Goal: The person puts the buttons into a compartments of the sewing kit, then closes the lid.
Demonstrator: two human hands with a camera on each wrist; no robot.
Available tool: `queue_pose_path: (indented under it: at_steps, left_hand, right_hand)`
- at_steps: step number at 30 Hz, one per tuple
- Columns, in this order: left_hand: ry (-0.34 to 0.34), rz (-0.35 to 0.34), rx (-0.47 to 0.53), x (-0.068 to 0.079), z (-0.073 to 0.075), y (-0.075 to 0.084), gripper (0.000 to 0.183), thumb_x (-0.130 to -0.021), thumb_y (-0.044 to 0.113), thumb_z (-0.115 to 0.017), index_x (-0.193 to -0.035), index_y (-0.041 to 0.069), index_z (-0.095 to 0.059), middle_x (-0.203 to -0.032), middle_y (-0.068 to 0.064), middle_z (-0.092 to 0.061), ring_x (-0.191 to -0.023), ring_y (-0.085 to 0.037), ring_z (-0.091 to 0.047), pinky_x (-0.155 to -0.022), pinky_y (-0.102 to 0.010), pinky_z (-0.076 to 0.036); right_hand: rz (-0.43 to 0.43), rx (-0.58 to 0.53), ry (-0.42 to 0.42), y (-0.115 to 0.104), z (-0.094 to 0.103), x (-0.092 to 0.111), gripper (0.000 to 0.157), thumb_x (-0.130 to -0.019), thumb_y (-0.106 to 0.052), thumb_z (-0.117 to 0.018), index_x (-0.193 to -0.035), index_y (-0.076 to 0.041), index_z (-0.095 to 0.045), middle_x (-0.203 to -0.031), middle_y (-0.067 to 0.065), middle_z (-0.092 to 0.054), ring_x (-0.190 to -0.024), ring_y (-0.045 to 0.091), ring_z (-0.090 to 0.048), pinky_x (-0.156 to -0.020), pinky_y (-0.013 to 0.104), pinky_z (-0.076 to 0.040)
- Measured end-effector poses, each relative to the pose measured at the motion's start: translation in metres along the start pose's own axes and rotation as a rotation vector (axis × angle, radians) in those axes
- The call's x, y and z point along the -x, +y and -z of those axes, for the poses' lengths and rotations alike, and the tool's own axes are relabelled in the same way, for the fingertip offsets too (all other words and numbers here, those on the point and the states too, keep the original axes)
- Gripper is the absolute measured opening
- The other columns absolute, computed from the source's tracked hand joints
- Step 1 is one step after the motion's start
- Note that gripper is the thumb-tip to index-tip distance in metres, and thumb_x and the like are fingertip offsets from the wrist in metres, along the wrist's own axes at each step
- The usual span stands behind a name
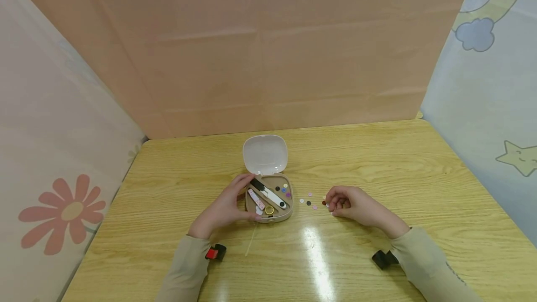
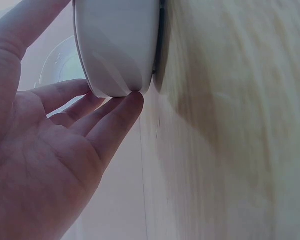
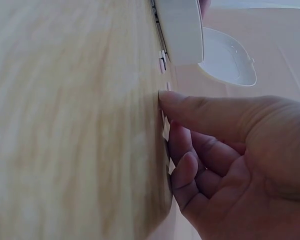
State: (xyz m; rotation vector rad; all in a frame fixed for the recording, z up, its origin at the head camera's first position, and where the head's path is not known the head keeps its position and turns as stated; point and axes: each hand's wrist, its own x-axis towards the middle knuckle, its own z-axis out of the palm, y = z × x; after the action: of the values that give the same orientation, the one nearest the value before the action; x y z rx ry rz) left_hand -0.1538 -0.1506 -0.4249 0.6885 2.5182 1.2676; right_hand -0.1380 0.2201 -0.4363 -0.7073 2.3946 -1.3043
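A beige sewing case (image 1: 292,206) lies on the table with its pale lid (image 1: 265,154) raised. My left hand (image 1: 224,206) holds its left side, thumb at the front and fingers farther back; the left wrist view shows several fingertips against the case wall (image 2: 117,45). Inside are a long black-and-white tool (image 1: 270,195), a pink-and-white strip (image 1: 256,199), a gold ring-shaped item (image 1: 269,209) and several buttons (image 1: 284,190). To its right, my right hand (image 1: 352,205) touches the table among loose buttons (image 1: 308,203), fingers curled and thumb tip down. Whether it pinches a button is hidden.
Wood-grain table (image 1: 168,190) stretches around the case. A thin pale strand (image 1: 251,241) lies in front of it. An orange-brown sheet (image 1: 260,59) stands behind the table, with patterned sheets on the left (image 1: 50,129) and right (image 1: 474,97).
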Motion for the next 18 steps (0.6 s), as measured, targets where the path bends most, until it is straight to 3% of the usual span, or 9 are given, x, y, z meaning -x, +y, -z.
queue_pose_path:
  at_steps: [8,13,18]
  left_hand:
    - [-0.002,0.004,-0.022,-0.0003,0.0001,-0.0007,0.104,-0.065,0.035,-0.088,-0.150,0.012,-0.032,-0.149,0.003,-0.030,-0.135,-0.018,-0.029,-0.109,-0.042,-0.031]
    - [0.002,-0.013,0.023,0.0013,0.0005,0.0049,0.102,-0.067,0.028,-0.088,-0.149,0.009,-0.031,-0.148,-0.003,-0.031,-0.135,-0.024,-0.031,-0.108,-0.045,-0.033]
    - [-0.001,-0.008,-0.002,-0.0002,-0.0002,-0.0012,0.104,-0.065,0.035,-0.088,-0.150,0.014,-0.031,-0.147,0.003,-0.031,-0.135,-0.020,-0.030,-0.109,-0.045,-0.031]
  right_hand:
    - [-0.009,0.002,-0.010,-0.0011,0.0001,0.0008,0.017,-0.086,-0.003,-0.070,-0.099,-0.005,-0.060,-0.090,0.005,-0.061,-0.078,0.019,-0.056,-0.062,0.023,-0.047]
    - [-0.019,0.010,-0.005,-0.0024,0.0001,0.0014,0.017,-0.086,-0.001,-0.070,-0.099,-0.004,-0.059,-0.089,0.006,-0.061,-0.076,0.021,-0.055,-0.061,0.023,-0.046]
    - [-0.013,0.023,-0.002,0.0005,0.0002,0.0010,0.019,-0.085,0.002,-0.069,-0.100,-0.004,-0.059,-0.088,0.006,-0.060,-0.075,0.020,-0.055,-0.060,0.024,-0.047]
